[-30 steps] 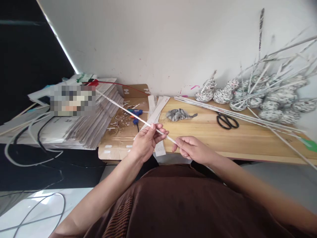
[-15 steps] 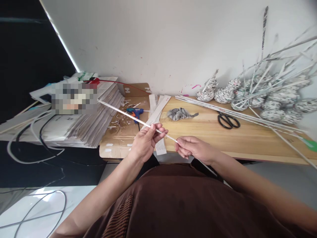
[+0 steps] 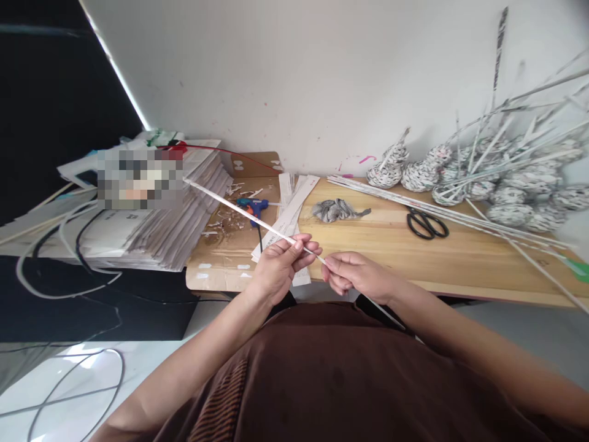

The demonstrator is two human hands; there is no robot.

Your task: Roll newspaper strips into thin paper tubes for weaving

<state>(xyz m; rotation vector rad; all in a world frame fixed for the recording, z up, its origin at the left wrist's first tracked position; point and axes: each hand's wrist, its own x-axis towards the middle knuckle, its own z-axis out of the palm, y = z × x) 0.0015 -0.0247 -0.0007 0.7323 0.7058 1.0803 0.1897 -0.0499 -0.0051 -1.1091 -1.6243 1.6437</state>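
Note:
A long, thin rolled paper tube [image 3: 239, 210] slants across in front of me, its far end over the paper stack. My left hand [image 3: 286, 264] is closed on it, the thumb on top and the fingers beneath. Close by, my right hand [image 3: 352, 273] pinches the same tube between thumb and fingertips. The thin lower part runs on under the right wrist toward my lap. Beyond my hands lie flat printed paper strips [image 3: 288, 215] and a crumpled grey cloth-like bundle [image 3: 338, 210].
Left stands a tall paper stack [image 3: 179, 227]. A blue glue gun [image 3: 255, 207] rests on cardboard [image 3: 218, 276] among scraps. Black-handled scissors [image 3: 426, 224] and several long paper tubes [image 3: 396, 197] lie right. Woven gourd-shaped paper pieces [image 3: 384, 172] stand by the wall.
My left hand has slid slightly down the tube toward my right hand, so the gap between them is smaller. Both hands still grip it, and the view has shifted a little.

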